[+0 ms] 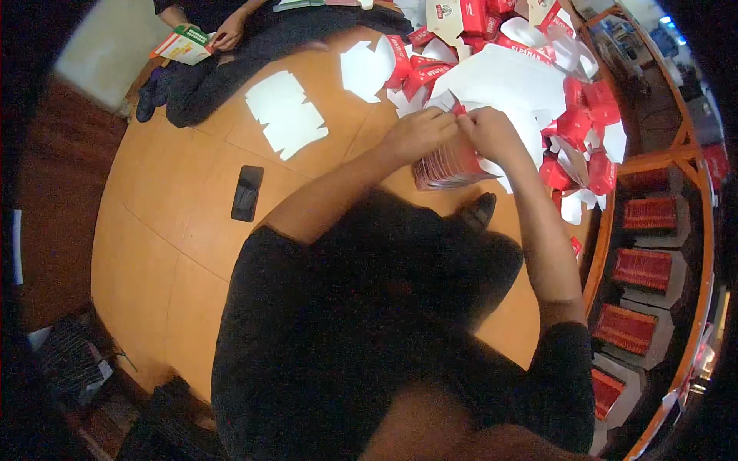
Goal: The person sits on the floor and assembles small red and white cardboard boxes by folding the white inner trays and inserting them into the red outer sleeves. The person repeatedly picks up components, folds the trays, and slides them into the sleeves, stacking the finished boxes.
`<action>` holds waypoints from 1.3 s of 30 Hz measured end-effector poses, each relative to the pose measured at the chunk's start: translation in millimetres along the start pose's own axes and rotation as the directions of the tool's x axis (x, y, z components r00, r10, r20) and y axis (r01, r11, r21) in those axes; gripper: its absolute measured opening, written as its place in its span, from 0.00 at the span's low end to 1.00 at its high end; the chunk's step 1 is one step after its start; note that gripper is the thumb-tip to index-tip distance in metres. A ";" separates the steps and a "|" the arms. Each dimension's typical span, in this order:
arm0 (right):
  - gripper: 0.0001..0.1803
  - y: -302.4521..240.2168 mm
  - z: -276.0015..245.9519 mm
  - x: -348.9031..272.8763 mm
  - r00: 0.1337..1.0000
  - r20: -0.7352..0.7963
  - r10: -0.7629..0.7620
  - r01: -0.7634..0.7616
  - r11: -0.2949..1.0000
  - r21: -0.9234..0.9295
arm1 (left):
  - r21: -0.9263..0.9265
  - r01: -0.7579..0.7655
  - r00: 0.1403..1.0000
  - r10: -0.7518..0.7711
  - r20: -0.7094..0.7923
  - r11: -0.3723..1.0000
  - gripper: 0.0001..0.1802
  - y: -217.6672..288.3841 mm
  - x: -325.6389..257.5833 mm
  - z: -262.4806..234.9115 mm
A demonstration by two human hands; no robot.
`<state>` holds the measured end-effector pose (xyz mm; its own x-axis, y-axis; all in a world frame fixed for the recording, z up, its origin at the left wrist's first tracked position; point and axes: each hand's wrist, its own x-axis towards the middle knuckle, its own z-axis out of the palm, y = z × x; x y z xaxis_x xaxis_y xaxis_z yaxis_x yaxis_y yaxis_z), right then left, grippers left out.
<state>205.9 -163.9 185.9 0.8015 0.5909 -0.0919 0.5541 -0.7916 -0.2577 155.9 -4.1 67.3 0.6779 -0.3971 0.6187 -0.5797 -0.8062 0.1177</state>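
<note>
My left hand point(421, 137) and my right hand point(492, 132) are close together in front of me, fingers pinched on a red and white folding carton point(455, 105). Much of that carton is hidden behind my fingers. Right below my hands stands a thick stack of flat red cartons point(446, 167), their edges showing as thin stripes. Beyond my hands lies a large white cardboard sheet point(500, 81).
Folded red and white cartons point(580, 123) heap up at the far right. A flat white carton blank point(287, 114) and a black phone point(246, 194) lie on the wooden floor at left. Another person's hand point(229, 32) holds a small box. Wooden shelving point(653, 163) with red stacks stands at right.
</note>
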 end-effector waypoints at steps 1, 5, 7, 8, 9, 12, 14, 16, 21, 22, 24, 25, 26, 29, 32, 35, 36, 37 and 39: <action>0.22 2.0 3.7 3.3 1.000 0.005 -0.017 0.017 1.000 -0.017 | 0.003 -0.002 1.000 0.002 -0.001 1.000 0.17 -3.6 -1.6 1.7; 0.25 15.0 18.8 8.2 0.997 0.072 0.022 -0.016 0.997 -0.074 | -0.101 -0.001 0.999 0.005 0.048 0.995 0.19 -2.4 3.2 -1.4; 0.25 12.0 15.1 3.9 0.994 0.081 0.067 -0.063 0.997 -0.047 | -0.141 0.038 0.999 -0.035 0.022 0.989 0.19 1.3 -2.2 -2.0; 0.25 -0.9 1.0 -4.3 0.995 0.066 0.077 -0.077 0.997 -0.010 | -0.150 0.061 0.998 -0.060 0.010 0.987 0.20 -0.3 -7.4 -3.3; 0.26 -6.4 -7.8 -10.6 0.994 0.054 0.098 -0.099 0.995 0.028 | -0.179 0.076 0.997 -0.073 0.024 0.981 0.19 -1.0 -8.9 -3.0; 0.21 63.1 -9.1 -13.5 0.793 -0.566 0.224 -0.104 0.966 0.237 | -0.229 0.129 0.991 -0.120 0.054 0.965 0.18 -4.6 -13.0 -1.3; 0.20 156.5 6.2 -11.8 0.521 -0.787 0.331 0.087 0.897 0.434 | -0.251 0.152 0.988 -0.146 0.042 0.956 0.17 -0.5 -11.3 4.6; 0.19 272.0 43.9 -24.6 0.603 -0.541 0.586 0.093 0.622 0.778 | -0.271 0.114 0.991 -0.127 -0.032 0.956 0.14 7.1 -3.1 9.0; 0.29 248.9 150.4 -24.0 0.881 -0.017 0.472 0.047 -0.052 0.998 | -0.697 0.330 0.749 -0.626 -0.218 0.637 0.11 26.9 -18.9 23.5; 0.29 231.1 157.8 -20.7 0.880 0.099 0.465 0.007 -0.220 0.976 | -0.795 0.346 0.638 -0.746 -0.191 0.499 0.12 38.6 -20.3 32.3; 0.30 248.6 180.0 -25.8 0.859 0.106 0.502 -0.024 -0.167 0.986 | -0.886 0.354 0.495 -0.864 -0.093 0.299 0.15 52.6 -15.5 72.8; 0.31 246.7 187.1 -25.5 0.841 0.105 0.530 -0.029 -0.149 0.988 | -0.880 0.391 0.457 -0.887 -0.069 0.270 0.16 45.8 -18.7 97.3; 0.31 234.8 192.1 -31.0 0.858 0.121 0.499 -0.080 -0.103 0.991 | -0.880 0.408 0.478 -0.878 -0.018 0.241 0.18 38.3 -26.7 105.0; 0.34 150.0 167.1 -51.7 0.914 0.067 0.400 -0.088 0.034 0.996 | -0.874 0.459 0.575 -0.803 0.154 0.161 0.27 3.1 -66.9 89.9; 0.36 185.2 185.8 -86.3 0.905 0.164 0.393 -0.154 -0.058 0.986 | -0.930 0.356 0.613 -0.729 0.306 -0.092 0.36 31.8 -41.1 60.5; 0.37 179.0 194.5 -110.1 0.901 0.209 0.381 -0.135 -0.211 0.968 | -0.779 0.507 0.492 -0.619 0.613 -0.368 0.47 53.9 -24.2 -6.4; 0.39 158.1 180.3 -119.7 0.919 0.233 0.317 -0.139 -0.292 0.946 | -0.758 0.547 0.473 -0.616 0.630 -0.356 0.47 51.4 -32.0 -15.5; 0.39 136.4 161.5 -129.2 0.925 0.185 0.333 -0.085 -0.292 0.953 | -0.737 0.582 0.455 -0.614 0.645 -0.342 0.47 50.7 -37.7 -24.7; 0.40 110.7 131.3 -144.4 0.917 0.080 0.390 0.036 -0.280 0.959 | -0.781 0.583 0.580 -0.560 0.592 -0.223 0.46 55.8 -38.6 -33.5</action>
<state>121.9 -316.5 44.3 0.9334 0.2459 -0.2613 -0.3423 0.3922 -0.8538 82.2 -19.1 76.0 0.9852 -0.0387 -0.1671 0.1711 0.2912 0.9412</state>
